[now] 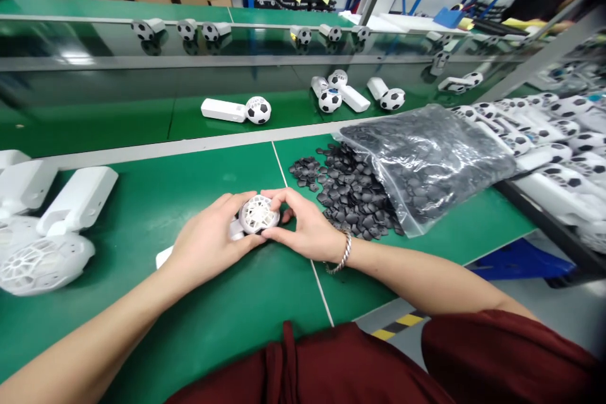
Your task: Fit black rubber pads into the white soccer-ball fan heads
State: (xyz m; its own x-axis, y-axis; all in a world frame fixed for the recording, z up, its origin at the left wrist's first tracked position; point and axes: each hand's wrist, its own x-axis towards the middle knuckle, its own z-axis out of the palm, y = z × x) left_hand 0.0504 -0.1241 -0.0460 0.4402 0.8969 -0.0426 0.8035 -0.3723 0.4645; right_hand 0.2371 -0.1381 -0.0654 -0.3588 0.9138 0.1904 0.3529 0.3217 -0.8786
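1. Right of the hands: loose heap of black patches [348, 192] on the green bench [199, 303], spilling out of a clear plastic bag [426, 161] lying on its side. Heap edge sits near the right wrist.
2. Far right: packed row of finished football-head units [544, 132]. Left edge: 2 bare white units [52, 221], lattice heads unfilled.
3. Beyond the pale strip, 3 finished units on the belt [118, 120]; nearest one [237, 110] lies flat, well apart from the hands.
4. Left hand [206, 243]: closed around the white lattice ball head [258, 214] from the left, thumb on its lower front. White handle [164, 257] pokes out under the palm, resting on the bench.
5. Right hand [307, 227]: fingers curled, fingertips pinching the head's right rim. Bracelet [341, 255] on the wrist. Can't tell if a patch is between the fingers.
6. Head sits just above the bench, centre front, beside the white seam line [322, 293].
7. Open bench between the hands and left units, and toward the near edge.
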